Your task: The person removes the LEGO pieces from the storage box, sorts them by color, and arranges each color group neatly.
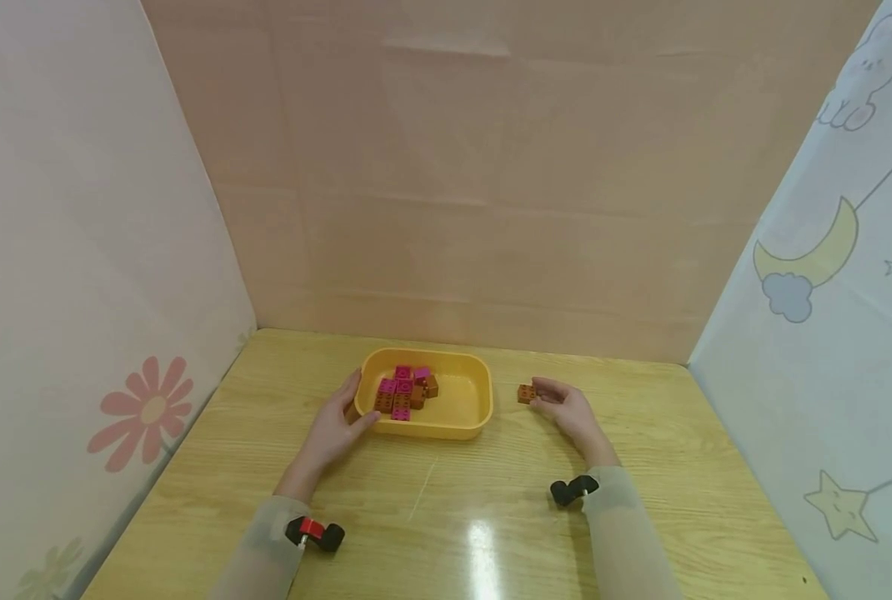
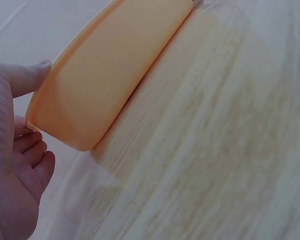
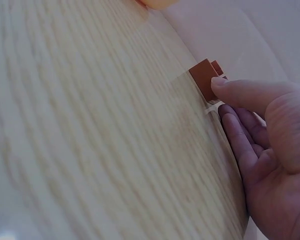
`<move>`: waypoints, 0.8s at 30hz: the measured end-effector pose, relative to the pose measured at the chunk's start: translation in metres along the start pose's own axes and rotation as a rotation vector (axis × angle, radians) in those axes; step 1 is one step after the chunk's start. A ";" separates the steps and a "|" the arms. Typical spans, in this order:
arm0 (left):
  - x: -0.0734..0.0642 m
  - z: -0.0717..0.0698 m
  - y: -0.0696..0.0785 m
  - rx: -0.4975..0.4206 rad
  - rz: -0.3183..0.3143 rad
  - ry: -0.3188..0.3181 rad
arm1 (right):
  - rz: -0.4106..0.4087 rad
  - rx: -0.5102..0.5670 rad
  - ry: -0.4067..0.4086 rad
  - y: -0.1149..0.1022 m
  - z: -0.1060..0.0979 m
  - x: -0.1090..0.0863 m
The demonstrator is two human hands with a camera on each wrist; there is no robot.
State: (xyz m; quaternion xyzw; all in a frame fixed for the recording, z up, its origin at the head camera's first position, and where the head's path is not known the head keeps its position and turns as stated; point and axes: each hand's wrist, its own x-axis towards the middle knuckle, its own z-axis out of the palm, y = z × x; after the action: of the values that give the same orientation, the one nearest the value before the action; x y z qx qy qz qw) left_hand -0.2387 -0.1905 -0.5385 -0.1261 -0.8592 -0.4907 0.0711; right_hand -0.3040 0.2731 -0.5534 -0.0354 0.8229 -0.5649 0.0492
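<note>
Right hand (image 1: pixel 569 410) pinches a small brown toy building brick (image 1: pixel 526 394) between thumb and fingers, at the desk (image 1: pixel 416 525), just to the right of a yellow plastic tray (image 1: pixel 457 402). Left hand (image 1: pixel 333 429) grips the tray's left end, its thumb at the near rim. Magenta bricks (image 1: pixel 401 414) and other brown bricks (image 1: pixel 418 398) lie clustered in the tray's left part, studs showing on several.

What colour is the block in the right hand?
The block is brown, clearest in right wrist view.
</note>
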 end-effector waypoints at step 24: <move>0.002 0.001 -0.001 -0.017 0.033 0.013 | -0.009 0.039 -0.015 0.003 -0.002 -0.002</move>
State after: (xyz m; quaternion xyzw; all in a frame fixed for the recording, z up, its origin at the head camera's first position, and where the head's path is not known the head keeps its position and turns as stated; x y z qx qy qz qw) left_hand -0.2407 -0.1900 -0.5391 -0.1377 -0.8524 -0.4974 0.0837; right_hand -0.3019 0.2764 -0.5550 -0.0425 0.8112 -0.5807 0.0537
